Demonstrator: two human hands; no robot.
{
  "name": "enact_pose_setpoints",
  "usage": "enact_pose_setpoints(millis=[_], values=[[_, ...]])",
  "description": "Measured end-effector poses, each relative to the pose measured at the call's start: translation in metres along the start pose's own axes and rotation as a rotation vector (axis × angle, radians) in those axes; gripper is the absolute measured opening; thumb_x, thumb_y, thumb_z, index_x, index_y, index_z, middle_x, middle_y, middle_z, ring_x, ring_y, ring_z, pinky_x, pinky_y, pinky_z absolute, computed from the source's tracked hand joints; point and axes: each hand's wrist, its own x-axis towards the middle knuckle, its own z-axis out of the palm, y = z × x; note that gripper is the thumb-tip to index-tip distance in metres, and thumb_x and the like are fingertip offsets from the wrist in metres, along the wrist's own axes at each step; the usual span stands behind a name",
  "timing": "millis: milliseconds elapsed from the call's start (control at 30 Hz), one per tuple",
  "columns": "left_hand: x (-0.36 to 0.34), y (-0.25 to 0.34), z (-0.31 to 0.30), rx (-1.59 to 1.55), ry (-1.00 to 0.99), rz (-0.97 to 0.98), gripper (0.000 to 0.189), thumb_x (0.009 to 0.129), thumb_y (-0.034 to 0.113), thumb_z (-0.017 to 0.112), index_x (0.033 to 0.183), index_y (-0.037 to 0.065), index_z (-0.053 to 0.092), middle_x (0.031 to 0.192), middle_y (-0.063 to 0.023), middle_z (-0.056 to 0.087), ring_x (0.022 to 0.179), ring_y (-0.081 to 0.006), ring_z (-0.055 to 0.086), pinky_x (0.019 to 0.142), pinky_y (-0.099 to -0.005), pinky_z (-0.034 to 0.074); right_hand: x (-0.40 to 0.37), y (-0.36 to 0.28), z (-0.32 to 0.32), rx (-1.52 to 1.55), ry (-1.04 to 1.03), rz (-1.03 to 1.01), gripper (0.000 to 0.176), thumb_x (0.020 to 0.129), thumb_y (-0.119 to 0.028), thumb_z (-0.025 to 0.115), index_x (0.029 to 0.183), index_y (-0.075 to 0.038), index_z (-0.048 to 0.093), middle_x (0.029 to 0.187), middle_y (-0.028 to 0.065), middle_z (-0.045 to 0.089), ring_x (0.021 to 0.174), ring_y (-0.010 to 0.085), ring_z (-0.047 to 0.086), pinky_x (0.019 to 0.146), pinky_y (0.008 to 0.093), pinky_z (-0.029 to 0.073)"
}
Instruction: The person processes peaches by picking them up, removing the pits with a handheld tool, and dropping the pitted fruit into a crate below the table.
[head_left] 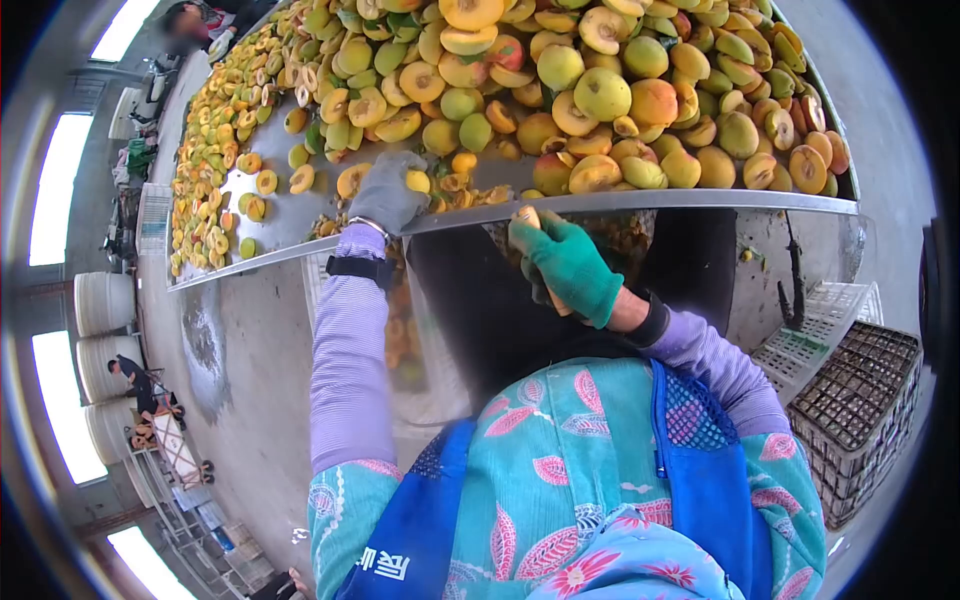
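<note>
A worker's gray-gloved left hand [388, 195] is grasping a yellow fruit piece [418, 182] over the near edge of a metal table [270, 215], where halved and whole fruits [603, 95] are lying heaped. The green-gloved right hand [574, 268] is clenching a pale, wood-colored tool [528, 216] just beside the table's rim, its working end hard to make out. Plastic crates [856, 405] are standing at right, and another person [190, 25] is leaning near the table's far left corner.
</note>
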Motion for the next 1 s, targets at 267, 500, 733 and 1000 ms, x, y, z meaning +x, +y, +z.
enact_pose_setpoints(millis=[267, 500, 733, 1000], values=[[-0.049, 0.066, -0.007, -1.544, 0.154, -0.007, 0.034, 0.095, 0.021, 0.05, 0.124, 0.002, 0.052, 0.108, -0.0135, 0.065, 0.083, -0.0206, 0.066, 0.074, -0.0267, 0.053, 0.013, -0.007, 0.006, -0.779, 0.28, -0.851, 0.032, 0.094, -0.037, 0.054, 0.089, -0.005, 0.05, 0.066, 0.0196, 0.059, 0.063, 0.0419, 0.059, 0.054, 0.0502, 0.044], [-0.055, 0.113, 0.012, -1.492, 0.268, 0.065, 0.036, 0.099, 0.026, 0.047, 0.121, -0.002, 0.054, 0.1, -0.0114, 0.064, 0.094, -0.0213, 0.062, 0.087, -0.0317, 0.05, 0.021, -0.001, 0.004, -0.943, 0.304, -0.826, 0.027, 0.094, -0.032, 0.056, 0.095, -0.005, 0.051, 0.061, 0.0199, 0.058, 0.057, 0.0414, 0.059, 0.047, 0.0493, 0.044], [-0.047, 0.118, 0.024, -1.396, 0.461, -0.053, 0.042, 0.101, 0.034, 0.045, 0.115, -0.004, 0.057, 0.098, -0.0122, 0.064, 0.085, -0.0188, 0.063, 0.077, -0.0304, 0.052, 0.018, 0.011, 0.006, -0.902, 0.249, -0.765, 0.034, 0.096, -0.034, 0.049, 0.101, 0.0, 0.05, 0.062, 0.0216, 0.058, 0.056, 0.0413, 0.058, 0.049, 0.0495, 0.045], [-0.043, 0.132, 0.025, -1.478, 0.418, -0.061, 0.052, 0.1, 0.043, 0.039, 0.107, -0.004, 0.06, 0.079, -0.0112, 0.064, 0.073, -0.0182, 0.062, 0.069, -0.0283, 0.051, 0.02, 0.023, 0.023, -0.29, 0.117, -0.469, 0.037, 0.098, -0.04, 0.046, 0.096, -0.004, 0.053, 0.059, 0.0132, 0.053, 0.045, 0.0287, 0.05, 0.043, 0.0384, 0.041]])
